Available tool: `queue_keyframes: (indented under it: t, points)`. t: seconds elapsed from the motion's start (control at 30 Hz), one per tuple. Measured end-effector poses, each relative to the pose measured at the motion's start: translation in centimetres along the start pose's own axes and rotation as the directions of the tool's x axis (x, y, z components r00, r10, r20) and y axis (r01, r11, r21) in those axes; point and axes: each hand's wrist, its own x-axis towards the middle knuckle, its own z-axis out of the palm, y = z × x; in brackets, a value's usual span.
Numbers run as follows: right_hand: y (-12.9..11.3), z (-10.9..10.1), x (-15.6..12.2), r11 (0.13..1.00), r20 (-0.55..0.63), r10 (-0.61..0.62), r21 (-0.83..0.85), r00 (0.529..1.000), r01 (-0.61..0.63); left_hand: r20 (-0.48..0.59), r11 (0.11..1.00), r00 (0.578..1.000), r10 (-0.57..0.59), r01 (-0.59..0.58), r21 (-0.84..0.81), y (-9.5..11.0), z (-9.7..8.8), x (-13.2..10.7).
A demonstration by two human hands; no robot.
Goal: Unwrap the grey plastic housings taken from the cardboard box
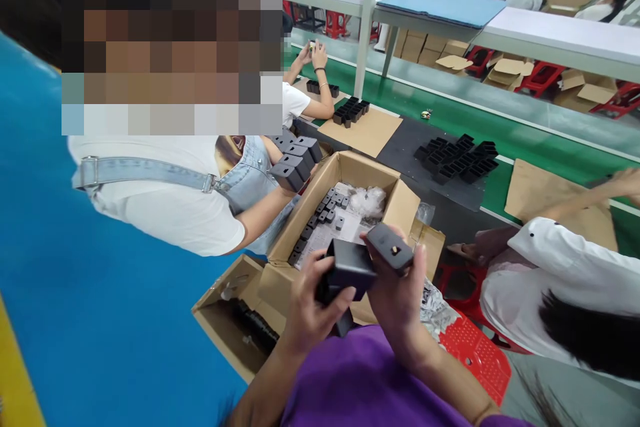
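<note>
My left hand [313, 303] is closed around a black plastic box [353, 263], fingers on its far side and thumb along the near edge. Part of another dark piece shows under it. In my right hand [400, 293] is a second black box [390, 247], its end face with a small hole turned up toward me. The two boxes are held close together above an open cardboard carton [345, 163]. Inside that carton lie rows of small dark boxes [327, 207], white paper and a crumpled clear plastic bag [367, 201].
At left, a person in a white shirt [165, 213] holds several black boxes [297, 160]. A lower carton [225, 287] stands beside mine. Black boxes [457, 157] cover part of the green conveyor [400, 97]. A seated person [530, 287] and a red stool [475, 353] are at right.
</note>
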Motion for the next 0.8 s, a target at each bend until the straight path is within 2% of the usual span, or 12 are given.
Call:
queue_keyframes:
  t: [0.03,0.07,0.1,0.13,0.17,0.2,0.27,0.37,0.5,0.8]
  points:
    - [-0.5,0.2,0.1,0.999,-0.003,0.018,0.032,1.000,-0.018,-0.003,0.964,0.986,-0.166,0.161,-0.209,-0.4,-0.1,-0.2]
    - [-0.9,0.3,0.2,0.998,0.000,0.017,0.056,1.000,-0.016,0.050,0.863,0.950,-0.307,0.300,-0.407,-0.8,-0.2,-0.3]
    - [-1.3,0.3,0.3,0.998,0.005,0.002,0.068,1.000,-0.002,0.147,0.719,0.907,-0.395,0.405,-0.565,-1.1,-0.2,-0.5]
    - [-1.5,0.3,0.3,0.998,0.011,-0.017,0.067,1.000,0.016,0.257,0.569,0.870,-0.421,0.474,-0.672,-1.3,-0.2,-0.5]
    - [-1.6,0.2,0.2,0.998,0.014,-0.036,0.056,0.999,0.036,0.355,0.439,0.845,-0.399,0.516,-0.735,-1.4,-0.1,-0.6]
    - [-1.6,0.0,0.2,0.998,0.020,-0.051,0.037,0.999,0.050,0.421,0.340,0.836,-0.353,0.534,-0.774,-1.4,0.0,-0.6]
    - [-1.4,-0.2,-0.1,0.998,0.045,-0.053,-0.014,0.998,0.054,0.475,0.211,0.842,-0.256,0.528,-0.823,-1.1,0.4,-0.5]
    - [-0.7,-0.6,-0.4,0.997,0.104,-0.015,-0.070,0.994,0.022,0.509,0.097,0.849,-0.141,0.523,-0.847,-0.3,0.9,-0.6]
    - [-0.1,-0.8,-0.4,0.995,0.119,0.034,-0.097,0.992,-0.022,0.577,-0.008,0.815,-0.053,0.578,-0.816,0.5,1.2,-0.9]
    - [0.6,-0.8,-0.2,0.984,0.063,0.122,-0.140,0.991,-0.112,0.666,-0.109,0.737,-0.113,0.657,-0.746,1.0,1.8,-2.1]
